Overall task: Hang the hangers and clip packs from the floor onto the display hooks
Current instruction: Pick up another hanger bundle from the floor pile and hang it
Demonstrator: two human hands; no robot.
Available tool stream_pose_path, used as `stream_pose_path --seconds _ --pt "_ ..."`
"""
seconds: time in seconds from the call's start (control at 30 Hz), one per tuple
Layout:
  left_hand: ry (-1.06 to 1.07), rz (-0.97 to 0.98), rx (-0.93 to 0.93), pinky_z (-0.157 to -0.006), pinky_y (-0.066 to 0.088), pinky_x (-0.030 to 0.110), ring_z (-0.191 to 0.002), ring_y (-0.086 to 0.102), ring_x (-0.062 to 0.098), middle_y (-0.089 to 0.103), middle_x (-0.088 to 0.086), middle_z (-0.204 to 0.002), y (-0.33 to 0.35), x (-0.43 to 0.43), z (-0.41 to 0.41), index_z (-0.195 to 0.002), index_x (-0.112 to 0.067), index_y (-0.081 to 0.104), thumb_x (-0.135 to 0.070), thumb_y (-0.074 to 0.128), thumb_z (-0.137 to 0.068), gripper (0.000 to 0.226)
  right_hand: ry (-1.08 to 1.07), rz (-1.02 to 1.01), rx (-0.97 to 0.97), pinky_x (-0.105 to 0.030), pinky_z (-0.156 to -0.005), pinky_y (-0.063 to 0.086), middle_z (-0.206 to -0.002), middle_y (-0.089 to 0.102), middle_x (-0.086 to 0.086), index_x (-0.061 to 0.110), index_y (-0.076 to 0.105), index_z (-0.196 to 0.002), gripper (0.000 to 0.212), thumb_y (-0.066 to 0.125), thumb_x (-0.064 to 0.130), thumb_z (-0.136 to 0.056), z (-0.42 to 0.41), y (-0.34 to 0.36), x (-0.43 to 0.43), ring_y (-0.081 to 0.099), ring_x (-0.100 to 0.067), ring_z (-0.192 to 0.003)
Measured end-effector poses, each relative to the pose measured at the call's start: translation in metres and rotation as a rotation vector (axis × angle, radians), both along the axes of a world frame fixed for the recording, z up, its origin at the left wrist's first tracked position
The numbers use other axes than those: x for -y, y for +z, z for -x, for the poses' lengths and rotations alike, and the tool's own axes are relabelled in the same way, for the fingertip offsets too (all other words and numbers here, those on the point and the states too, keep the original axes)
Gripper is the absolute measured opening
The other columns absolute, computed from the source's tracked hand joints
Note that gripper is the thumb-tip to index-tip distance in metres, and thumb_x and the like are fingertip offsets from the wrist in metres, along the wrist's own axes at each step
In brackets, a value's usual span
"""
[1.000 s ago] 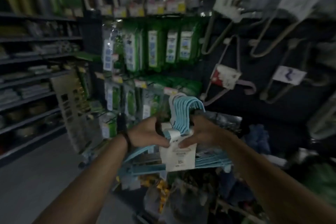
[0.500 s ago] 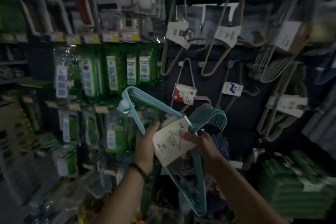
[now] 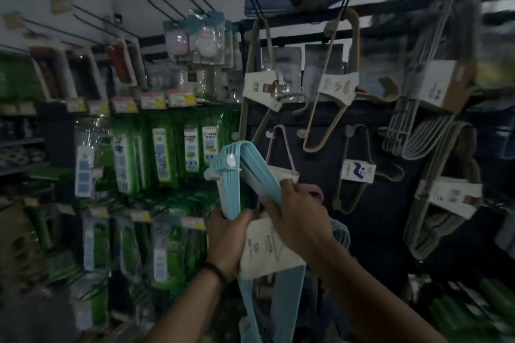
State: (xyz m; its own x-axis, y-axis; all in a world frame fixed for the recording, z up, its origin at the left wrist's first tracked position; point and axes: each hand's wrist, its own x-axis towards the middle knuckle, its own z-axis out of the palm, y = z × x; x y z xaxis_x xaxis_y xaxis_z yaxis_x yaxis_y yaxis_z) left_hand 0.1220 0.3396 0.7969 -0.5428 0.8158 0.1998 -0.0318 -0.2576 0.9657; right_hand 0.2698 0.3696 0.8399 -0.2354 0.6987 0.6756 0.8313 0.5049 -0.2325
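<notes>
A bundle of light blue hangers (image 3: 239, 175) with a white paper band (image 3: 264, 248) is held up in front of the dark display panel (image 3: 370, 225). My left hand (image 3: 227, 239) grips the bundle's left arm just below its corner. My right hand (image 3: 301, 217) grips the other arm above the band. The bundle's lower part hangs down between my forearms. Its hooks (image 3: 341, 234) peek out behind my right wrist. A pink hanger pack (image 3: 281, 153) hangs on a hook right behind the bundle.
Beige hanger packs (image 3: 331, 86) and grey hanger packs (image 3: 434, 92) hang on the panel's hooks. Green packaged goods (image 3: 164, 153) fill the hooks to the left. Long bare hooks (image 3: 92, 25) jut out at upper left. Shelves (image 3: 22, 142) run along the far left.
The view has tilted up toward the display. Both hands have raised the blue bundle and turned it, and my right hand has shifted from the band up onto the hanger arm.
</notes>
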Motion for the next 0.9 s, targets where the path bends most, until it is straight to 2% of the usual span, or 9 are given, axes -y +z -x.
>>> stream_pose_path --seconds 0.07,0.17,0.23,0.37,0.5,0.63,0.73,0.8,0.9 --pt "-0.046 0.003 -0.035 -0.061 0.058 0.037 -0.071 0.074 0.027 0.072 0.008 -0.079 0.005 -0.005 0.001 -0.1 -0.011 0.061 -0.048 0.086 -0.079 0.05 0.01 0.007 0.059 -0.037 -0.066 0.056 -0.099 0.067 0.002 0.025 0.055 -0.124 0.035 0.038 0.051 -0.107 0.0 0.008 -0.019 0.069 -0.023 -0.082" --pt "-0.046 0.037 -0.142 -0.068 0.062 0.041 -0.08 0.077 0.027 0.078 0.009 -0.088 0.018 -0.014 0.012 -0.104 -0.017 0.07 -0.076 0.065 -0.075 0.066 0.077 -0.003 0.04 -0.041 -0.069 0.06 -0.094 0.071 0.001 0.023 0.057 -0.122 0.023 0.042 0.037 -0.109 -0.009 0.017 -0.034 0.071 -0.024 -0.079" --pt "0.017 0.053 -0.32 -0.068 0.062 0.043 -0.075 0.075 0.025 0.078 0.01 -0.082 0.025 -0.022 0.023 -0.094 -0.012 0.073 -0.076 0.051 -0.086 0.068 0.087 -0.003 0.003 -0.042 -0.069 0.06 -0.096 0.071 0.002 0.025 0.049 -0.122 0.018 0.04 0.034 -0.11 -0.014 0.019 -0.041 0.072 -0.022 -0.078" --pt "0.208 0.045 -0.67 -0.056 0.04 0.035 -0.066 0.06 0.022 0.061 0.007 -0.072 0.03 -0.036 0.047 -0.086 -0.012 0.058 -0.075 0.04 -0.088 0.065 0.052 -0.089 -0.069 -0.042 -0.059 0.061 -0.078 0.066 0.005 0.033 0.037 -0.12 0.015 0.038 0.043 -0.109 -0.028 0.02 -0.061 0.068 -0.015 -0.061" --pt "0.275 -0.023 -0.79 -0.054 0.047 0.041 -0.06 0.062 0.023 0.062 0.006 -0.067 0.032 -0.044 0.074 -0.091 -0.025 0.058 -0.064 0.054 -0.096 0.04 0.009 -0.196 -0.108 -0.022 -0.041 0.036 -0.063 0.048 0.012 0.022 0.047 -0.123 0.021 0.043 0.035 -0.108 -0.041 0.025 -0.071 0.045 -0.005 -0.044" --pt "0.321 0.018 -0.855 -0.057 0.055 0.05 -0.06 0.063 0.028 0.066 0.008 -0.072 0.033 -0.045 0.1 -0.114 -0.028 0.063 -0.054 0.049 -0.103 0.032 -0.006 -0.189 -0.117 -0.031 -0.044 0.053 -0.067 0.056 0.009 0.023 0.043 -0.125 0.025 0.035 0.039 -0.107 -0.043 0.031 -0.083 0.055 -0.006 -0.047" --pt "0.338 -0.021 -0.943 -0.044 0.045 0.04 -0.05 0.055 0.028 0.061 0.009 -0.062 0.032 -0.037 0.109 -0.129 -0.028 0.062 -0.048 0.044 -0.105 0.037 -0.028 -0.192 -0.064 -0.031 -0.049 0.05 -0.07 0.057 0.01 0.023 0.041 -0.121 0.016 0.039 0.034 -0.109 -0.032 0.037 -0.087 0.055 -0.011 -0.05" --pt "0.363 -0.073 -0.979 -0.042 0.039 0.038 -0.046 0.052 0.023 0.057 0.005 -0.058 0.034 -0.026 0.113 -0.133 -0.026 0.062 -0.052 0.037 -0.101 0.048 -0.033 -0.201 -0.039 -0.035 -0.053 0.055 -0.076 0.063 0.006 0.023 0.042 -0.124 0.018 0.041 0.033 -0.109 -0.025 0.038 -0.089 0.06 -0.016 -0.053" --pt "0.418 -0.128 -1.028 -0.044 0.044 0.039 -0.048 0.055 0.016 0.061 -0.001 -0.06 0.039 -0.017 0.129 -0.132 -0.02 0.067 -0.052 0.033 -0.1 0.056 -0.032 -0.211 -0.02 -0.042 -0.055 0.059 -0.085 0.064 0.005 0.024 0.042 -0.129 0.023 0.042 0.034 -0.109 -0.025 0.029 -0.093 0.063 -0.018 -0.058"
